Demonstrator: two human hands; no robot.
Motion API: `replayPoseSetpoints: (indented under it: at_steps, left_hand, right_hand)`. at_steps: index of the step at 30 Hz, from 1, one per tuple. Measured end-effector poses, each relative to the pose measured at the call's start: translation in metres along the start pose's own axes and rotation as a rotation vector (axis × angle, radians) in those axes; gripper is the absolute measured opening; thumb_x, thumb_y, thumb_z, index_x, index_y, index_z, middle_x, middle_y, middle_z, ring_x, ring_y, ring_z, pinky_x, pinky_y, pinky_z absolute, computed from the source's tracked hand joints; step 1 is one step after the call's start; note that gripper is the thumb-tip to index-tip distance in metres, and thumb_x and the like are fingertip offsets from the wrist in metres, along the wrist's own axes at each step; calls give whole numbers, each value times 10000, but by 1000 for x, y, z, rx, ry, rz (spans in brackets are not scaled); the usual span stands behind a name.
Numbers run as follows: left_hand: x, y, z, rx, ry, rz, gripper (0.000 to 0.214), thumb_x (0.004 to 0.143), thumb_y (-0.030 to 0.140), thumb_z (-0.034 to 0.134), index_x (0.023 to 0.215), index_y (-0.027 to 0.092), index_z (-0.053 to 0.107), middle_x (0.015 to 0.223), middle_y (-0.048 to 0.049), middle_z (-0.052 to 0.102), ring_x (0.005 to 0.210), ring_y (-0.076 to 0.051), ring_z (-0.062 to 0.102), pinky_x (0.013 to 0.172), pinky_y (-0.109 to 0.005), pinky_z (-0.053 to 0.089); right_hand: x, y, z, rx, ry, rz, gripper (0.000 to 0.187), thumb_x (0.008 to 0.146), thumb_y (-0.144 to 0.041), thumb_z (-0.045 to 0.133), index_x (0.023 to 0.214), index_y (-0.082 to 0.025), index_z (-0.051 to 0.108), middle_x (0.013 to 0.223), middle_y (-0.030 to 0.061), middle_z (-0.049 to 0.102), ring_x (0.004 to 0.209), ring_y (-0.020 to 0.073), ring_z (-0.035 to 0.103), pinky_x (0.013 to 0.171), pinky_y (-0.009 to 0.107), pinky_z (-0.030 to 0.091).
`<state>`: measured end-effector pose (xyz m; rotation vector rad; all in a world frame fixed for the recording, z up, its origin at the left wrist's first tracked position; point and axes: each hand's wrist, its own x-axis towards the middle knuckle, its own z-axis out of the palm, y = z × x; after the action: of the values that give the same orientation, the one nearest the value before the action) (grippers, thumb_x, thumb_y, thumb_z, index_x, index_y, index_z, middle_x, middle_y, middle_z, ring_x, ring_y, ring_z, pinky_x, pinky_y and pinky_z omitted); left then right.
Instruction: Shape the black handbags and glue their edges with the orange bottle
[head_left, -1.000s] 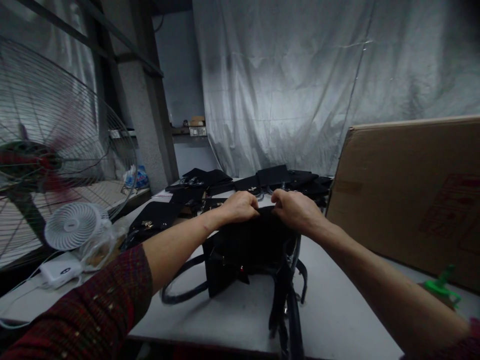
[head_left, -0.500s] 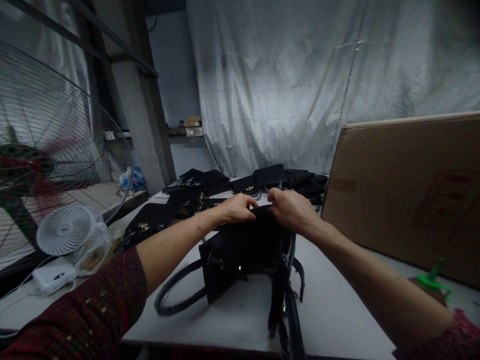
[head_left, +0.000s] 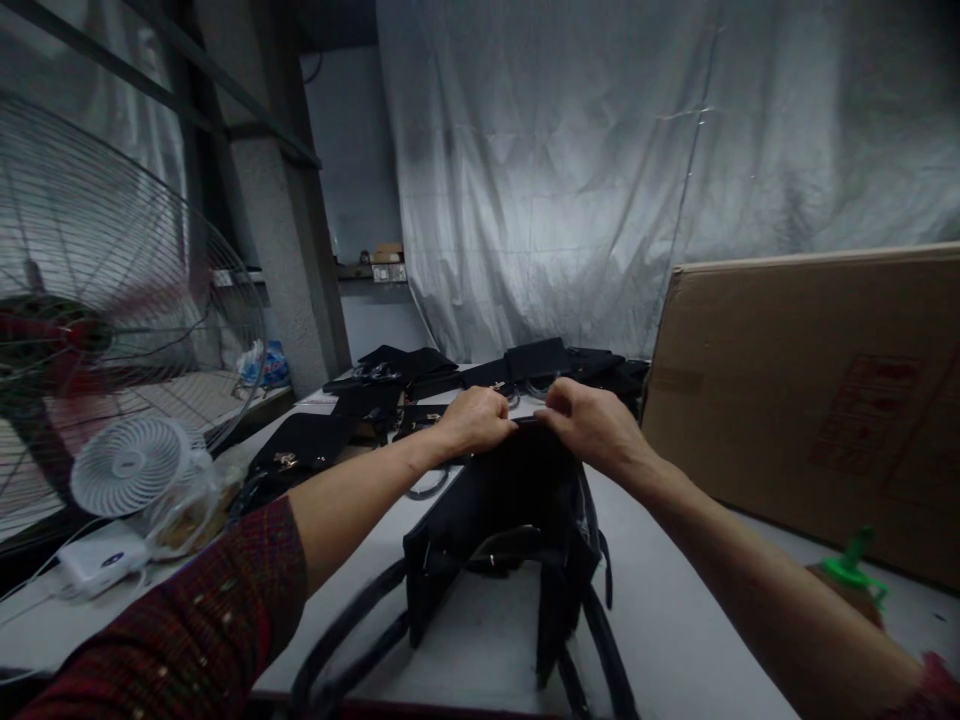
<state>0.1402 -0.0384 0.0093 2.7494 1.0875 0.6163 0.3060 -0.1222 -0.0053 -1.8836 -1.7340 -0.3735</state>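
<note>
A black handbag (head_left: 491, 500) stands on the white table in front of me, its dark inside facing me. Plastic-wrapped handles (head_left: 349, 625) stick out at its lower left and lower right. My left hand (head_left: 480, 418) pinches the raised far edge of the bag, thumb and fingers closed on it. Just to the right, my right hand (head_left: 592, 425) pinches the same edge, with a small gap between the two hands. Both sets of fingertips are partly hidden behind the hands and the edge.
Several black bags (head_left: 307, 440) with gold-coloured clasps lie across the back and left of the table (head_left: 675, 600). A large cardboard box (head_left: 795, 400) stands at the right, near a bottle with a green cap (head_left: 851, 570). On the left are a small white fan (head_left: 131, 465) and a large caged fan (head_left: 67, 330).
The bag's near side has opened wider and its handles have swung lower toward me. Both hands keep hold of the far edge, closer to its top. The view has shifted slightly.
</note>
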Motion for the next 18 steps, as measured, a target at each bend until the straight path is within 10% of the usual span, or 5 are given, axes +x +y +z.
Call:
replayPoseSetpoints:
  at_steps: [8,18]
  left_hand:
    - [-32,-36,-15,75,26,-344,177,682,268,546,659,158,683,626,-47,631,618,-172,574,550,-256,376]
    - [-21,-12,-10,255,-32,-88,435,649,191,602,1074,223,518,1101,-57,565,935,-220,600,710,-287,469]
  right_hand:
    - [-44,41,18,562,-71,200,363,850,-547,476,850,-208,607,824,39,679,778,201,619,733,317,449]
    - [-75,20,5,816,-237,271,580,729,-549,649,1174,-194,538,1176,136,624,1040,295,617,865,408,511]
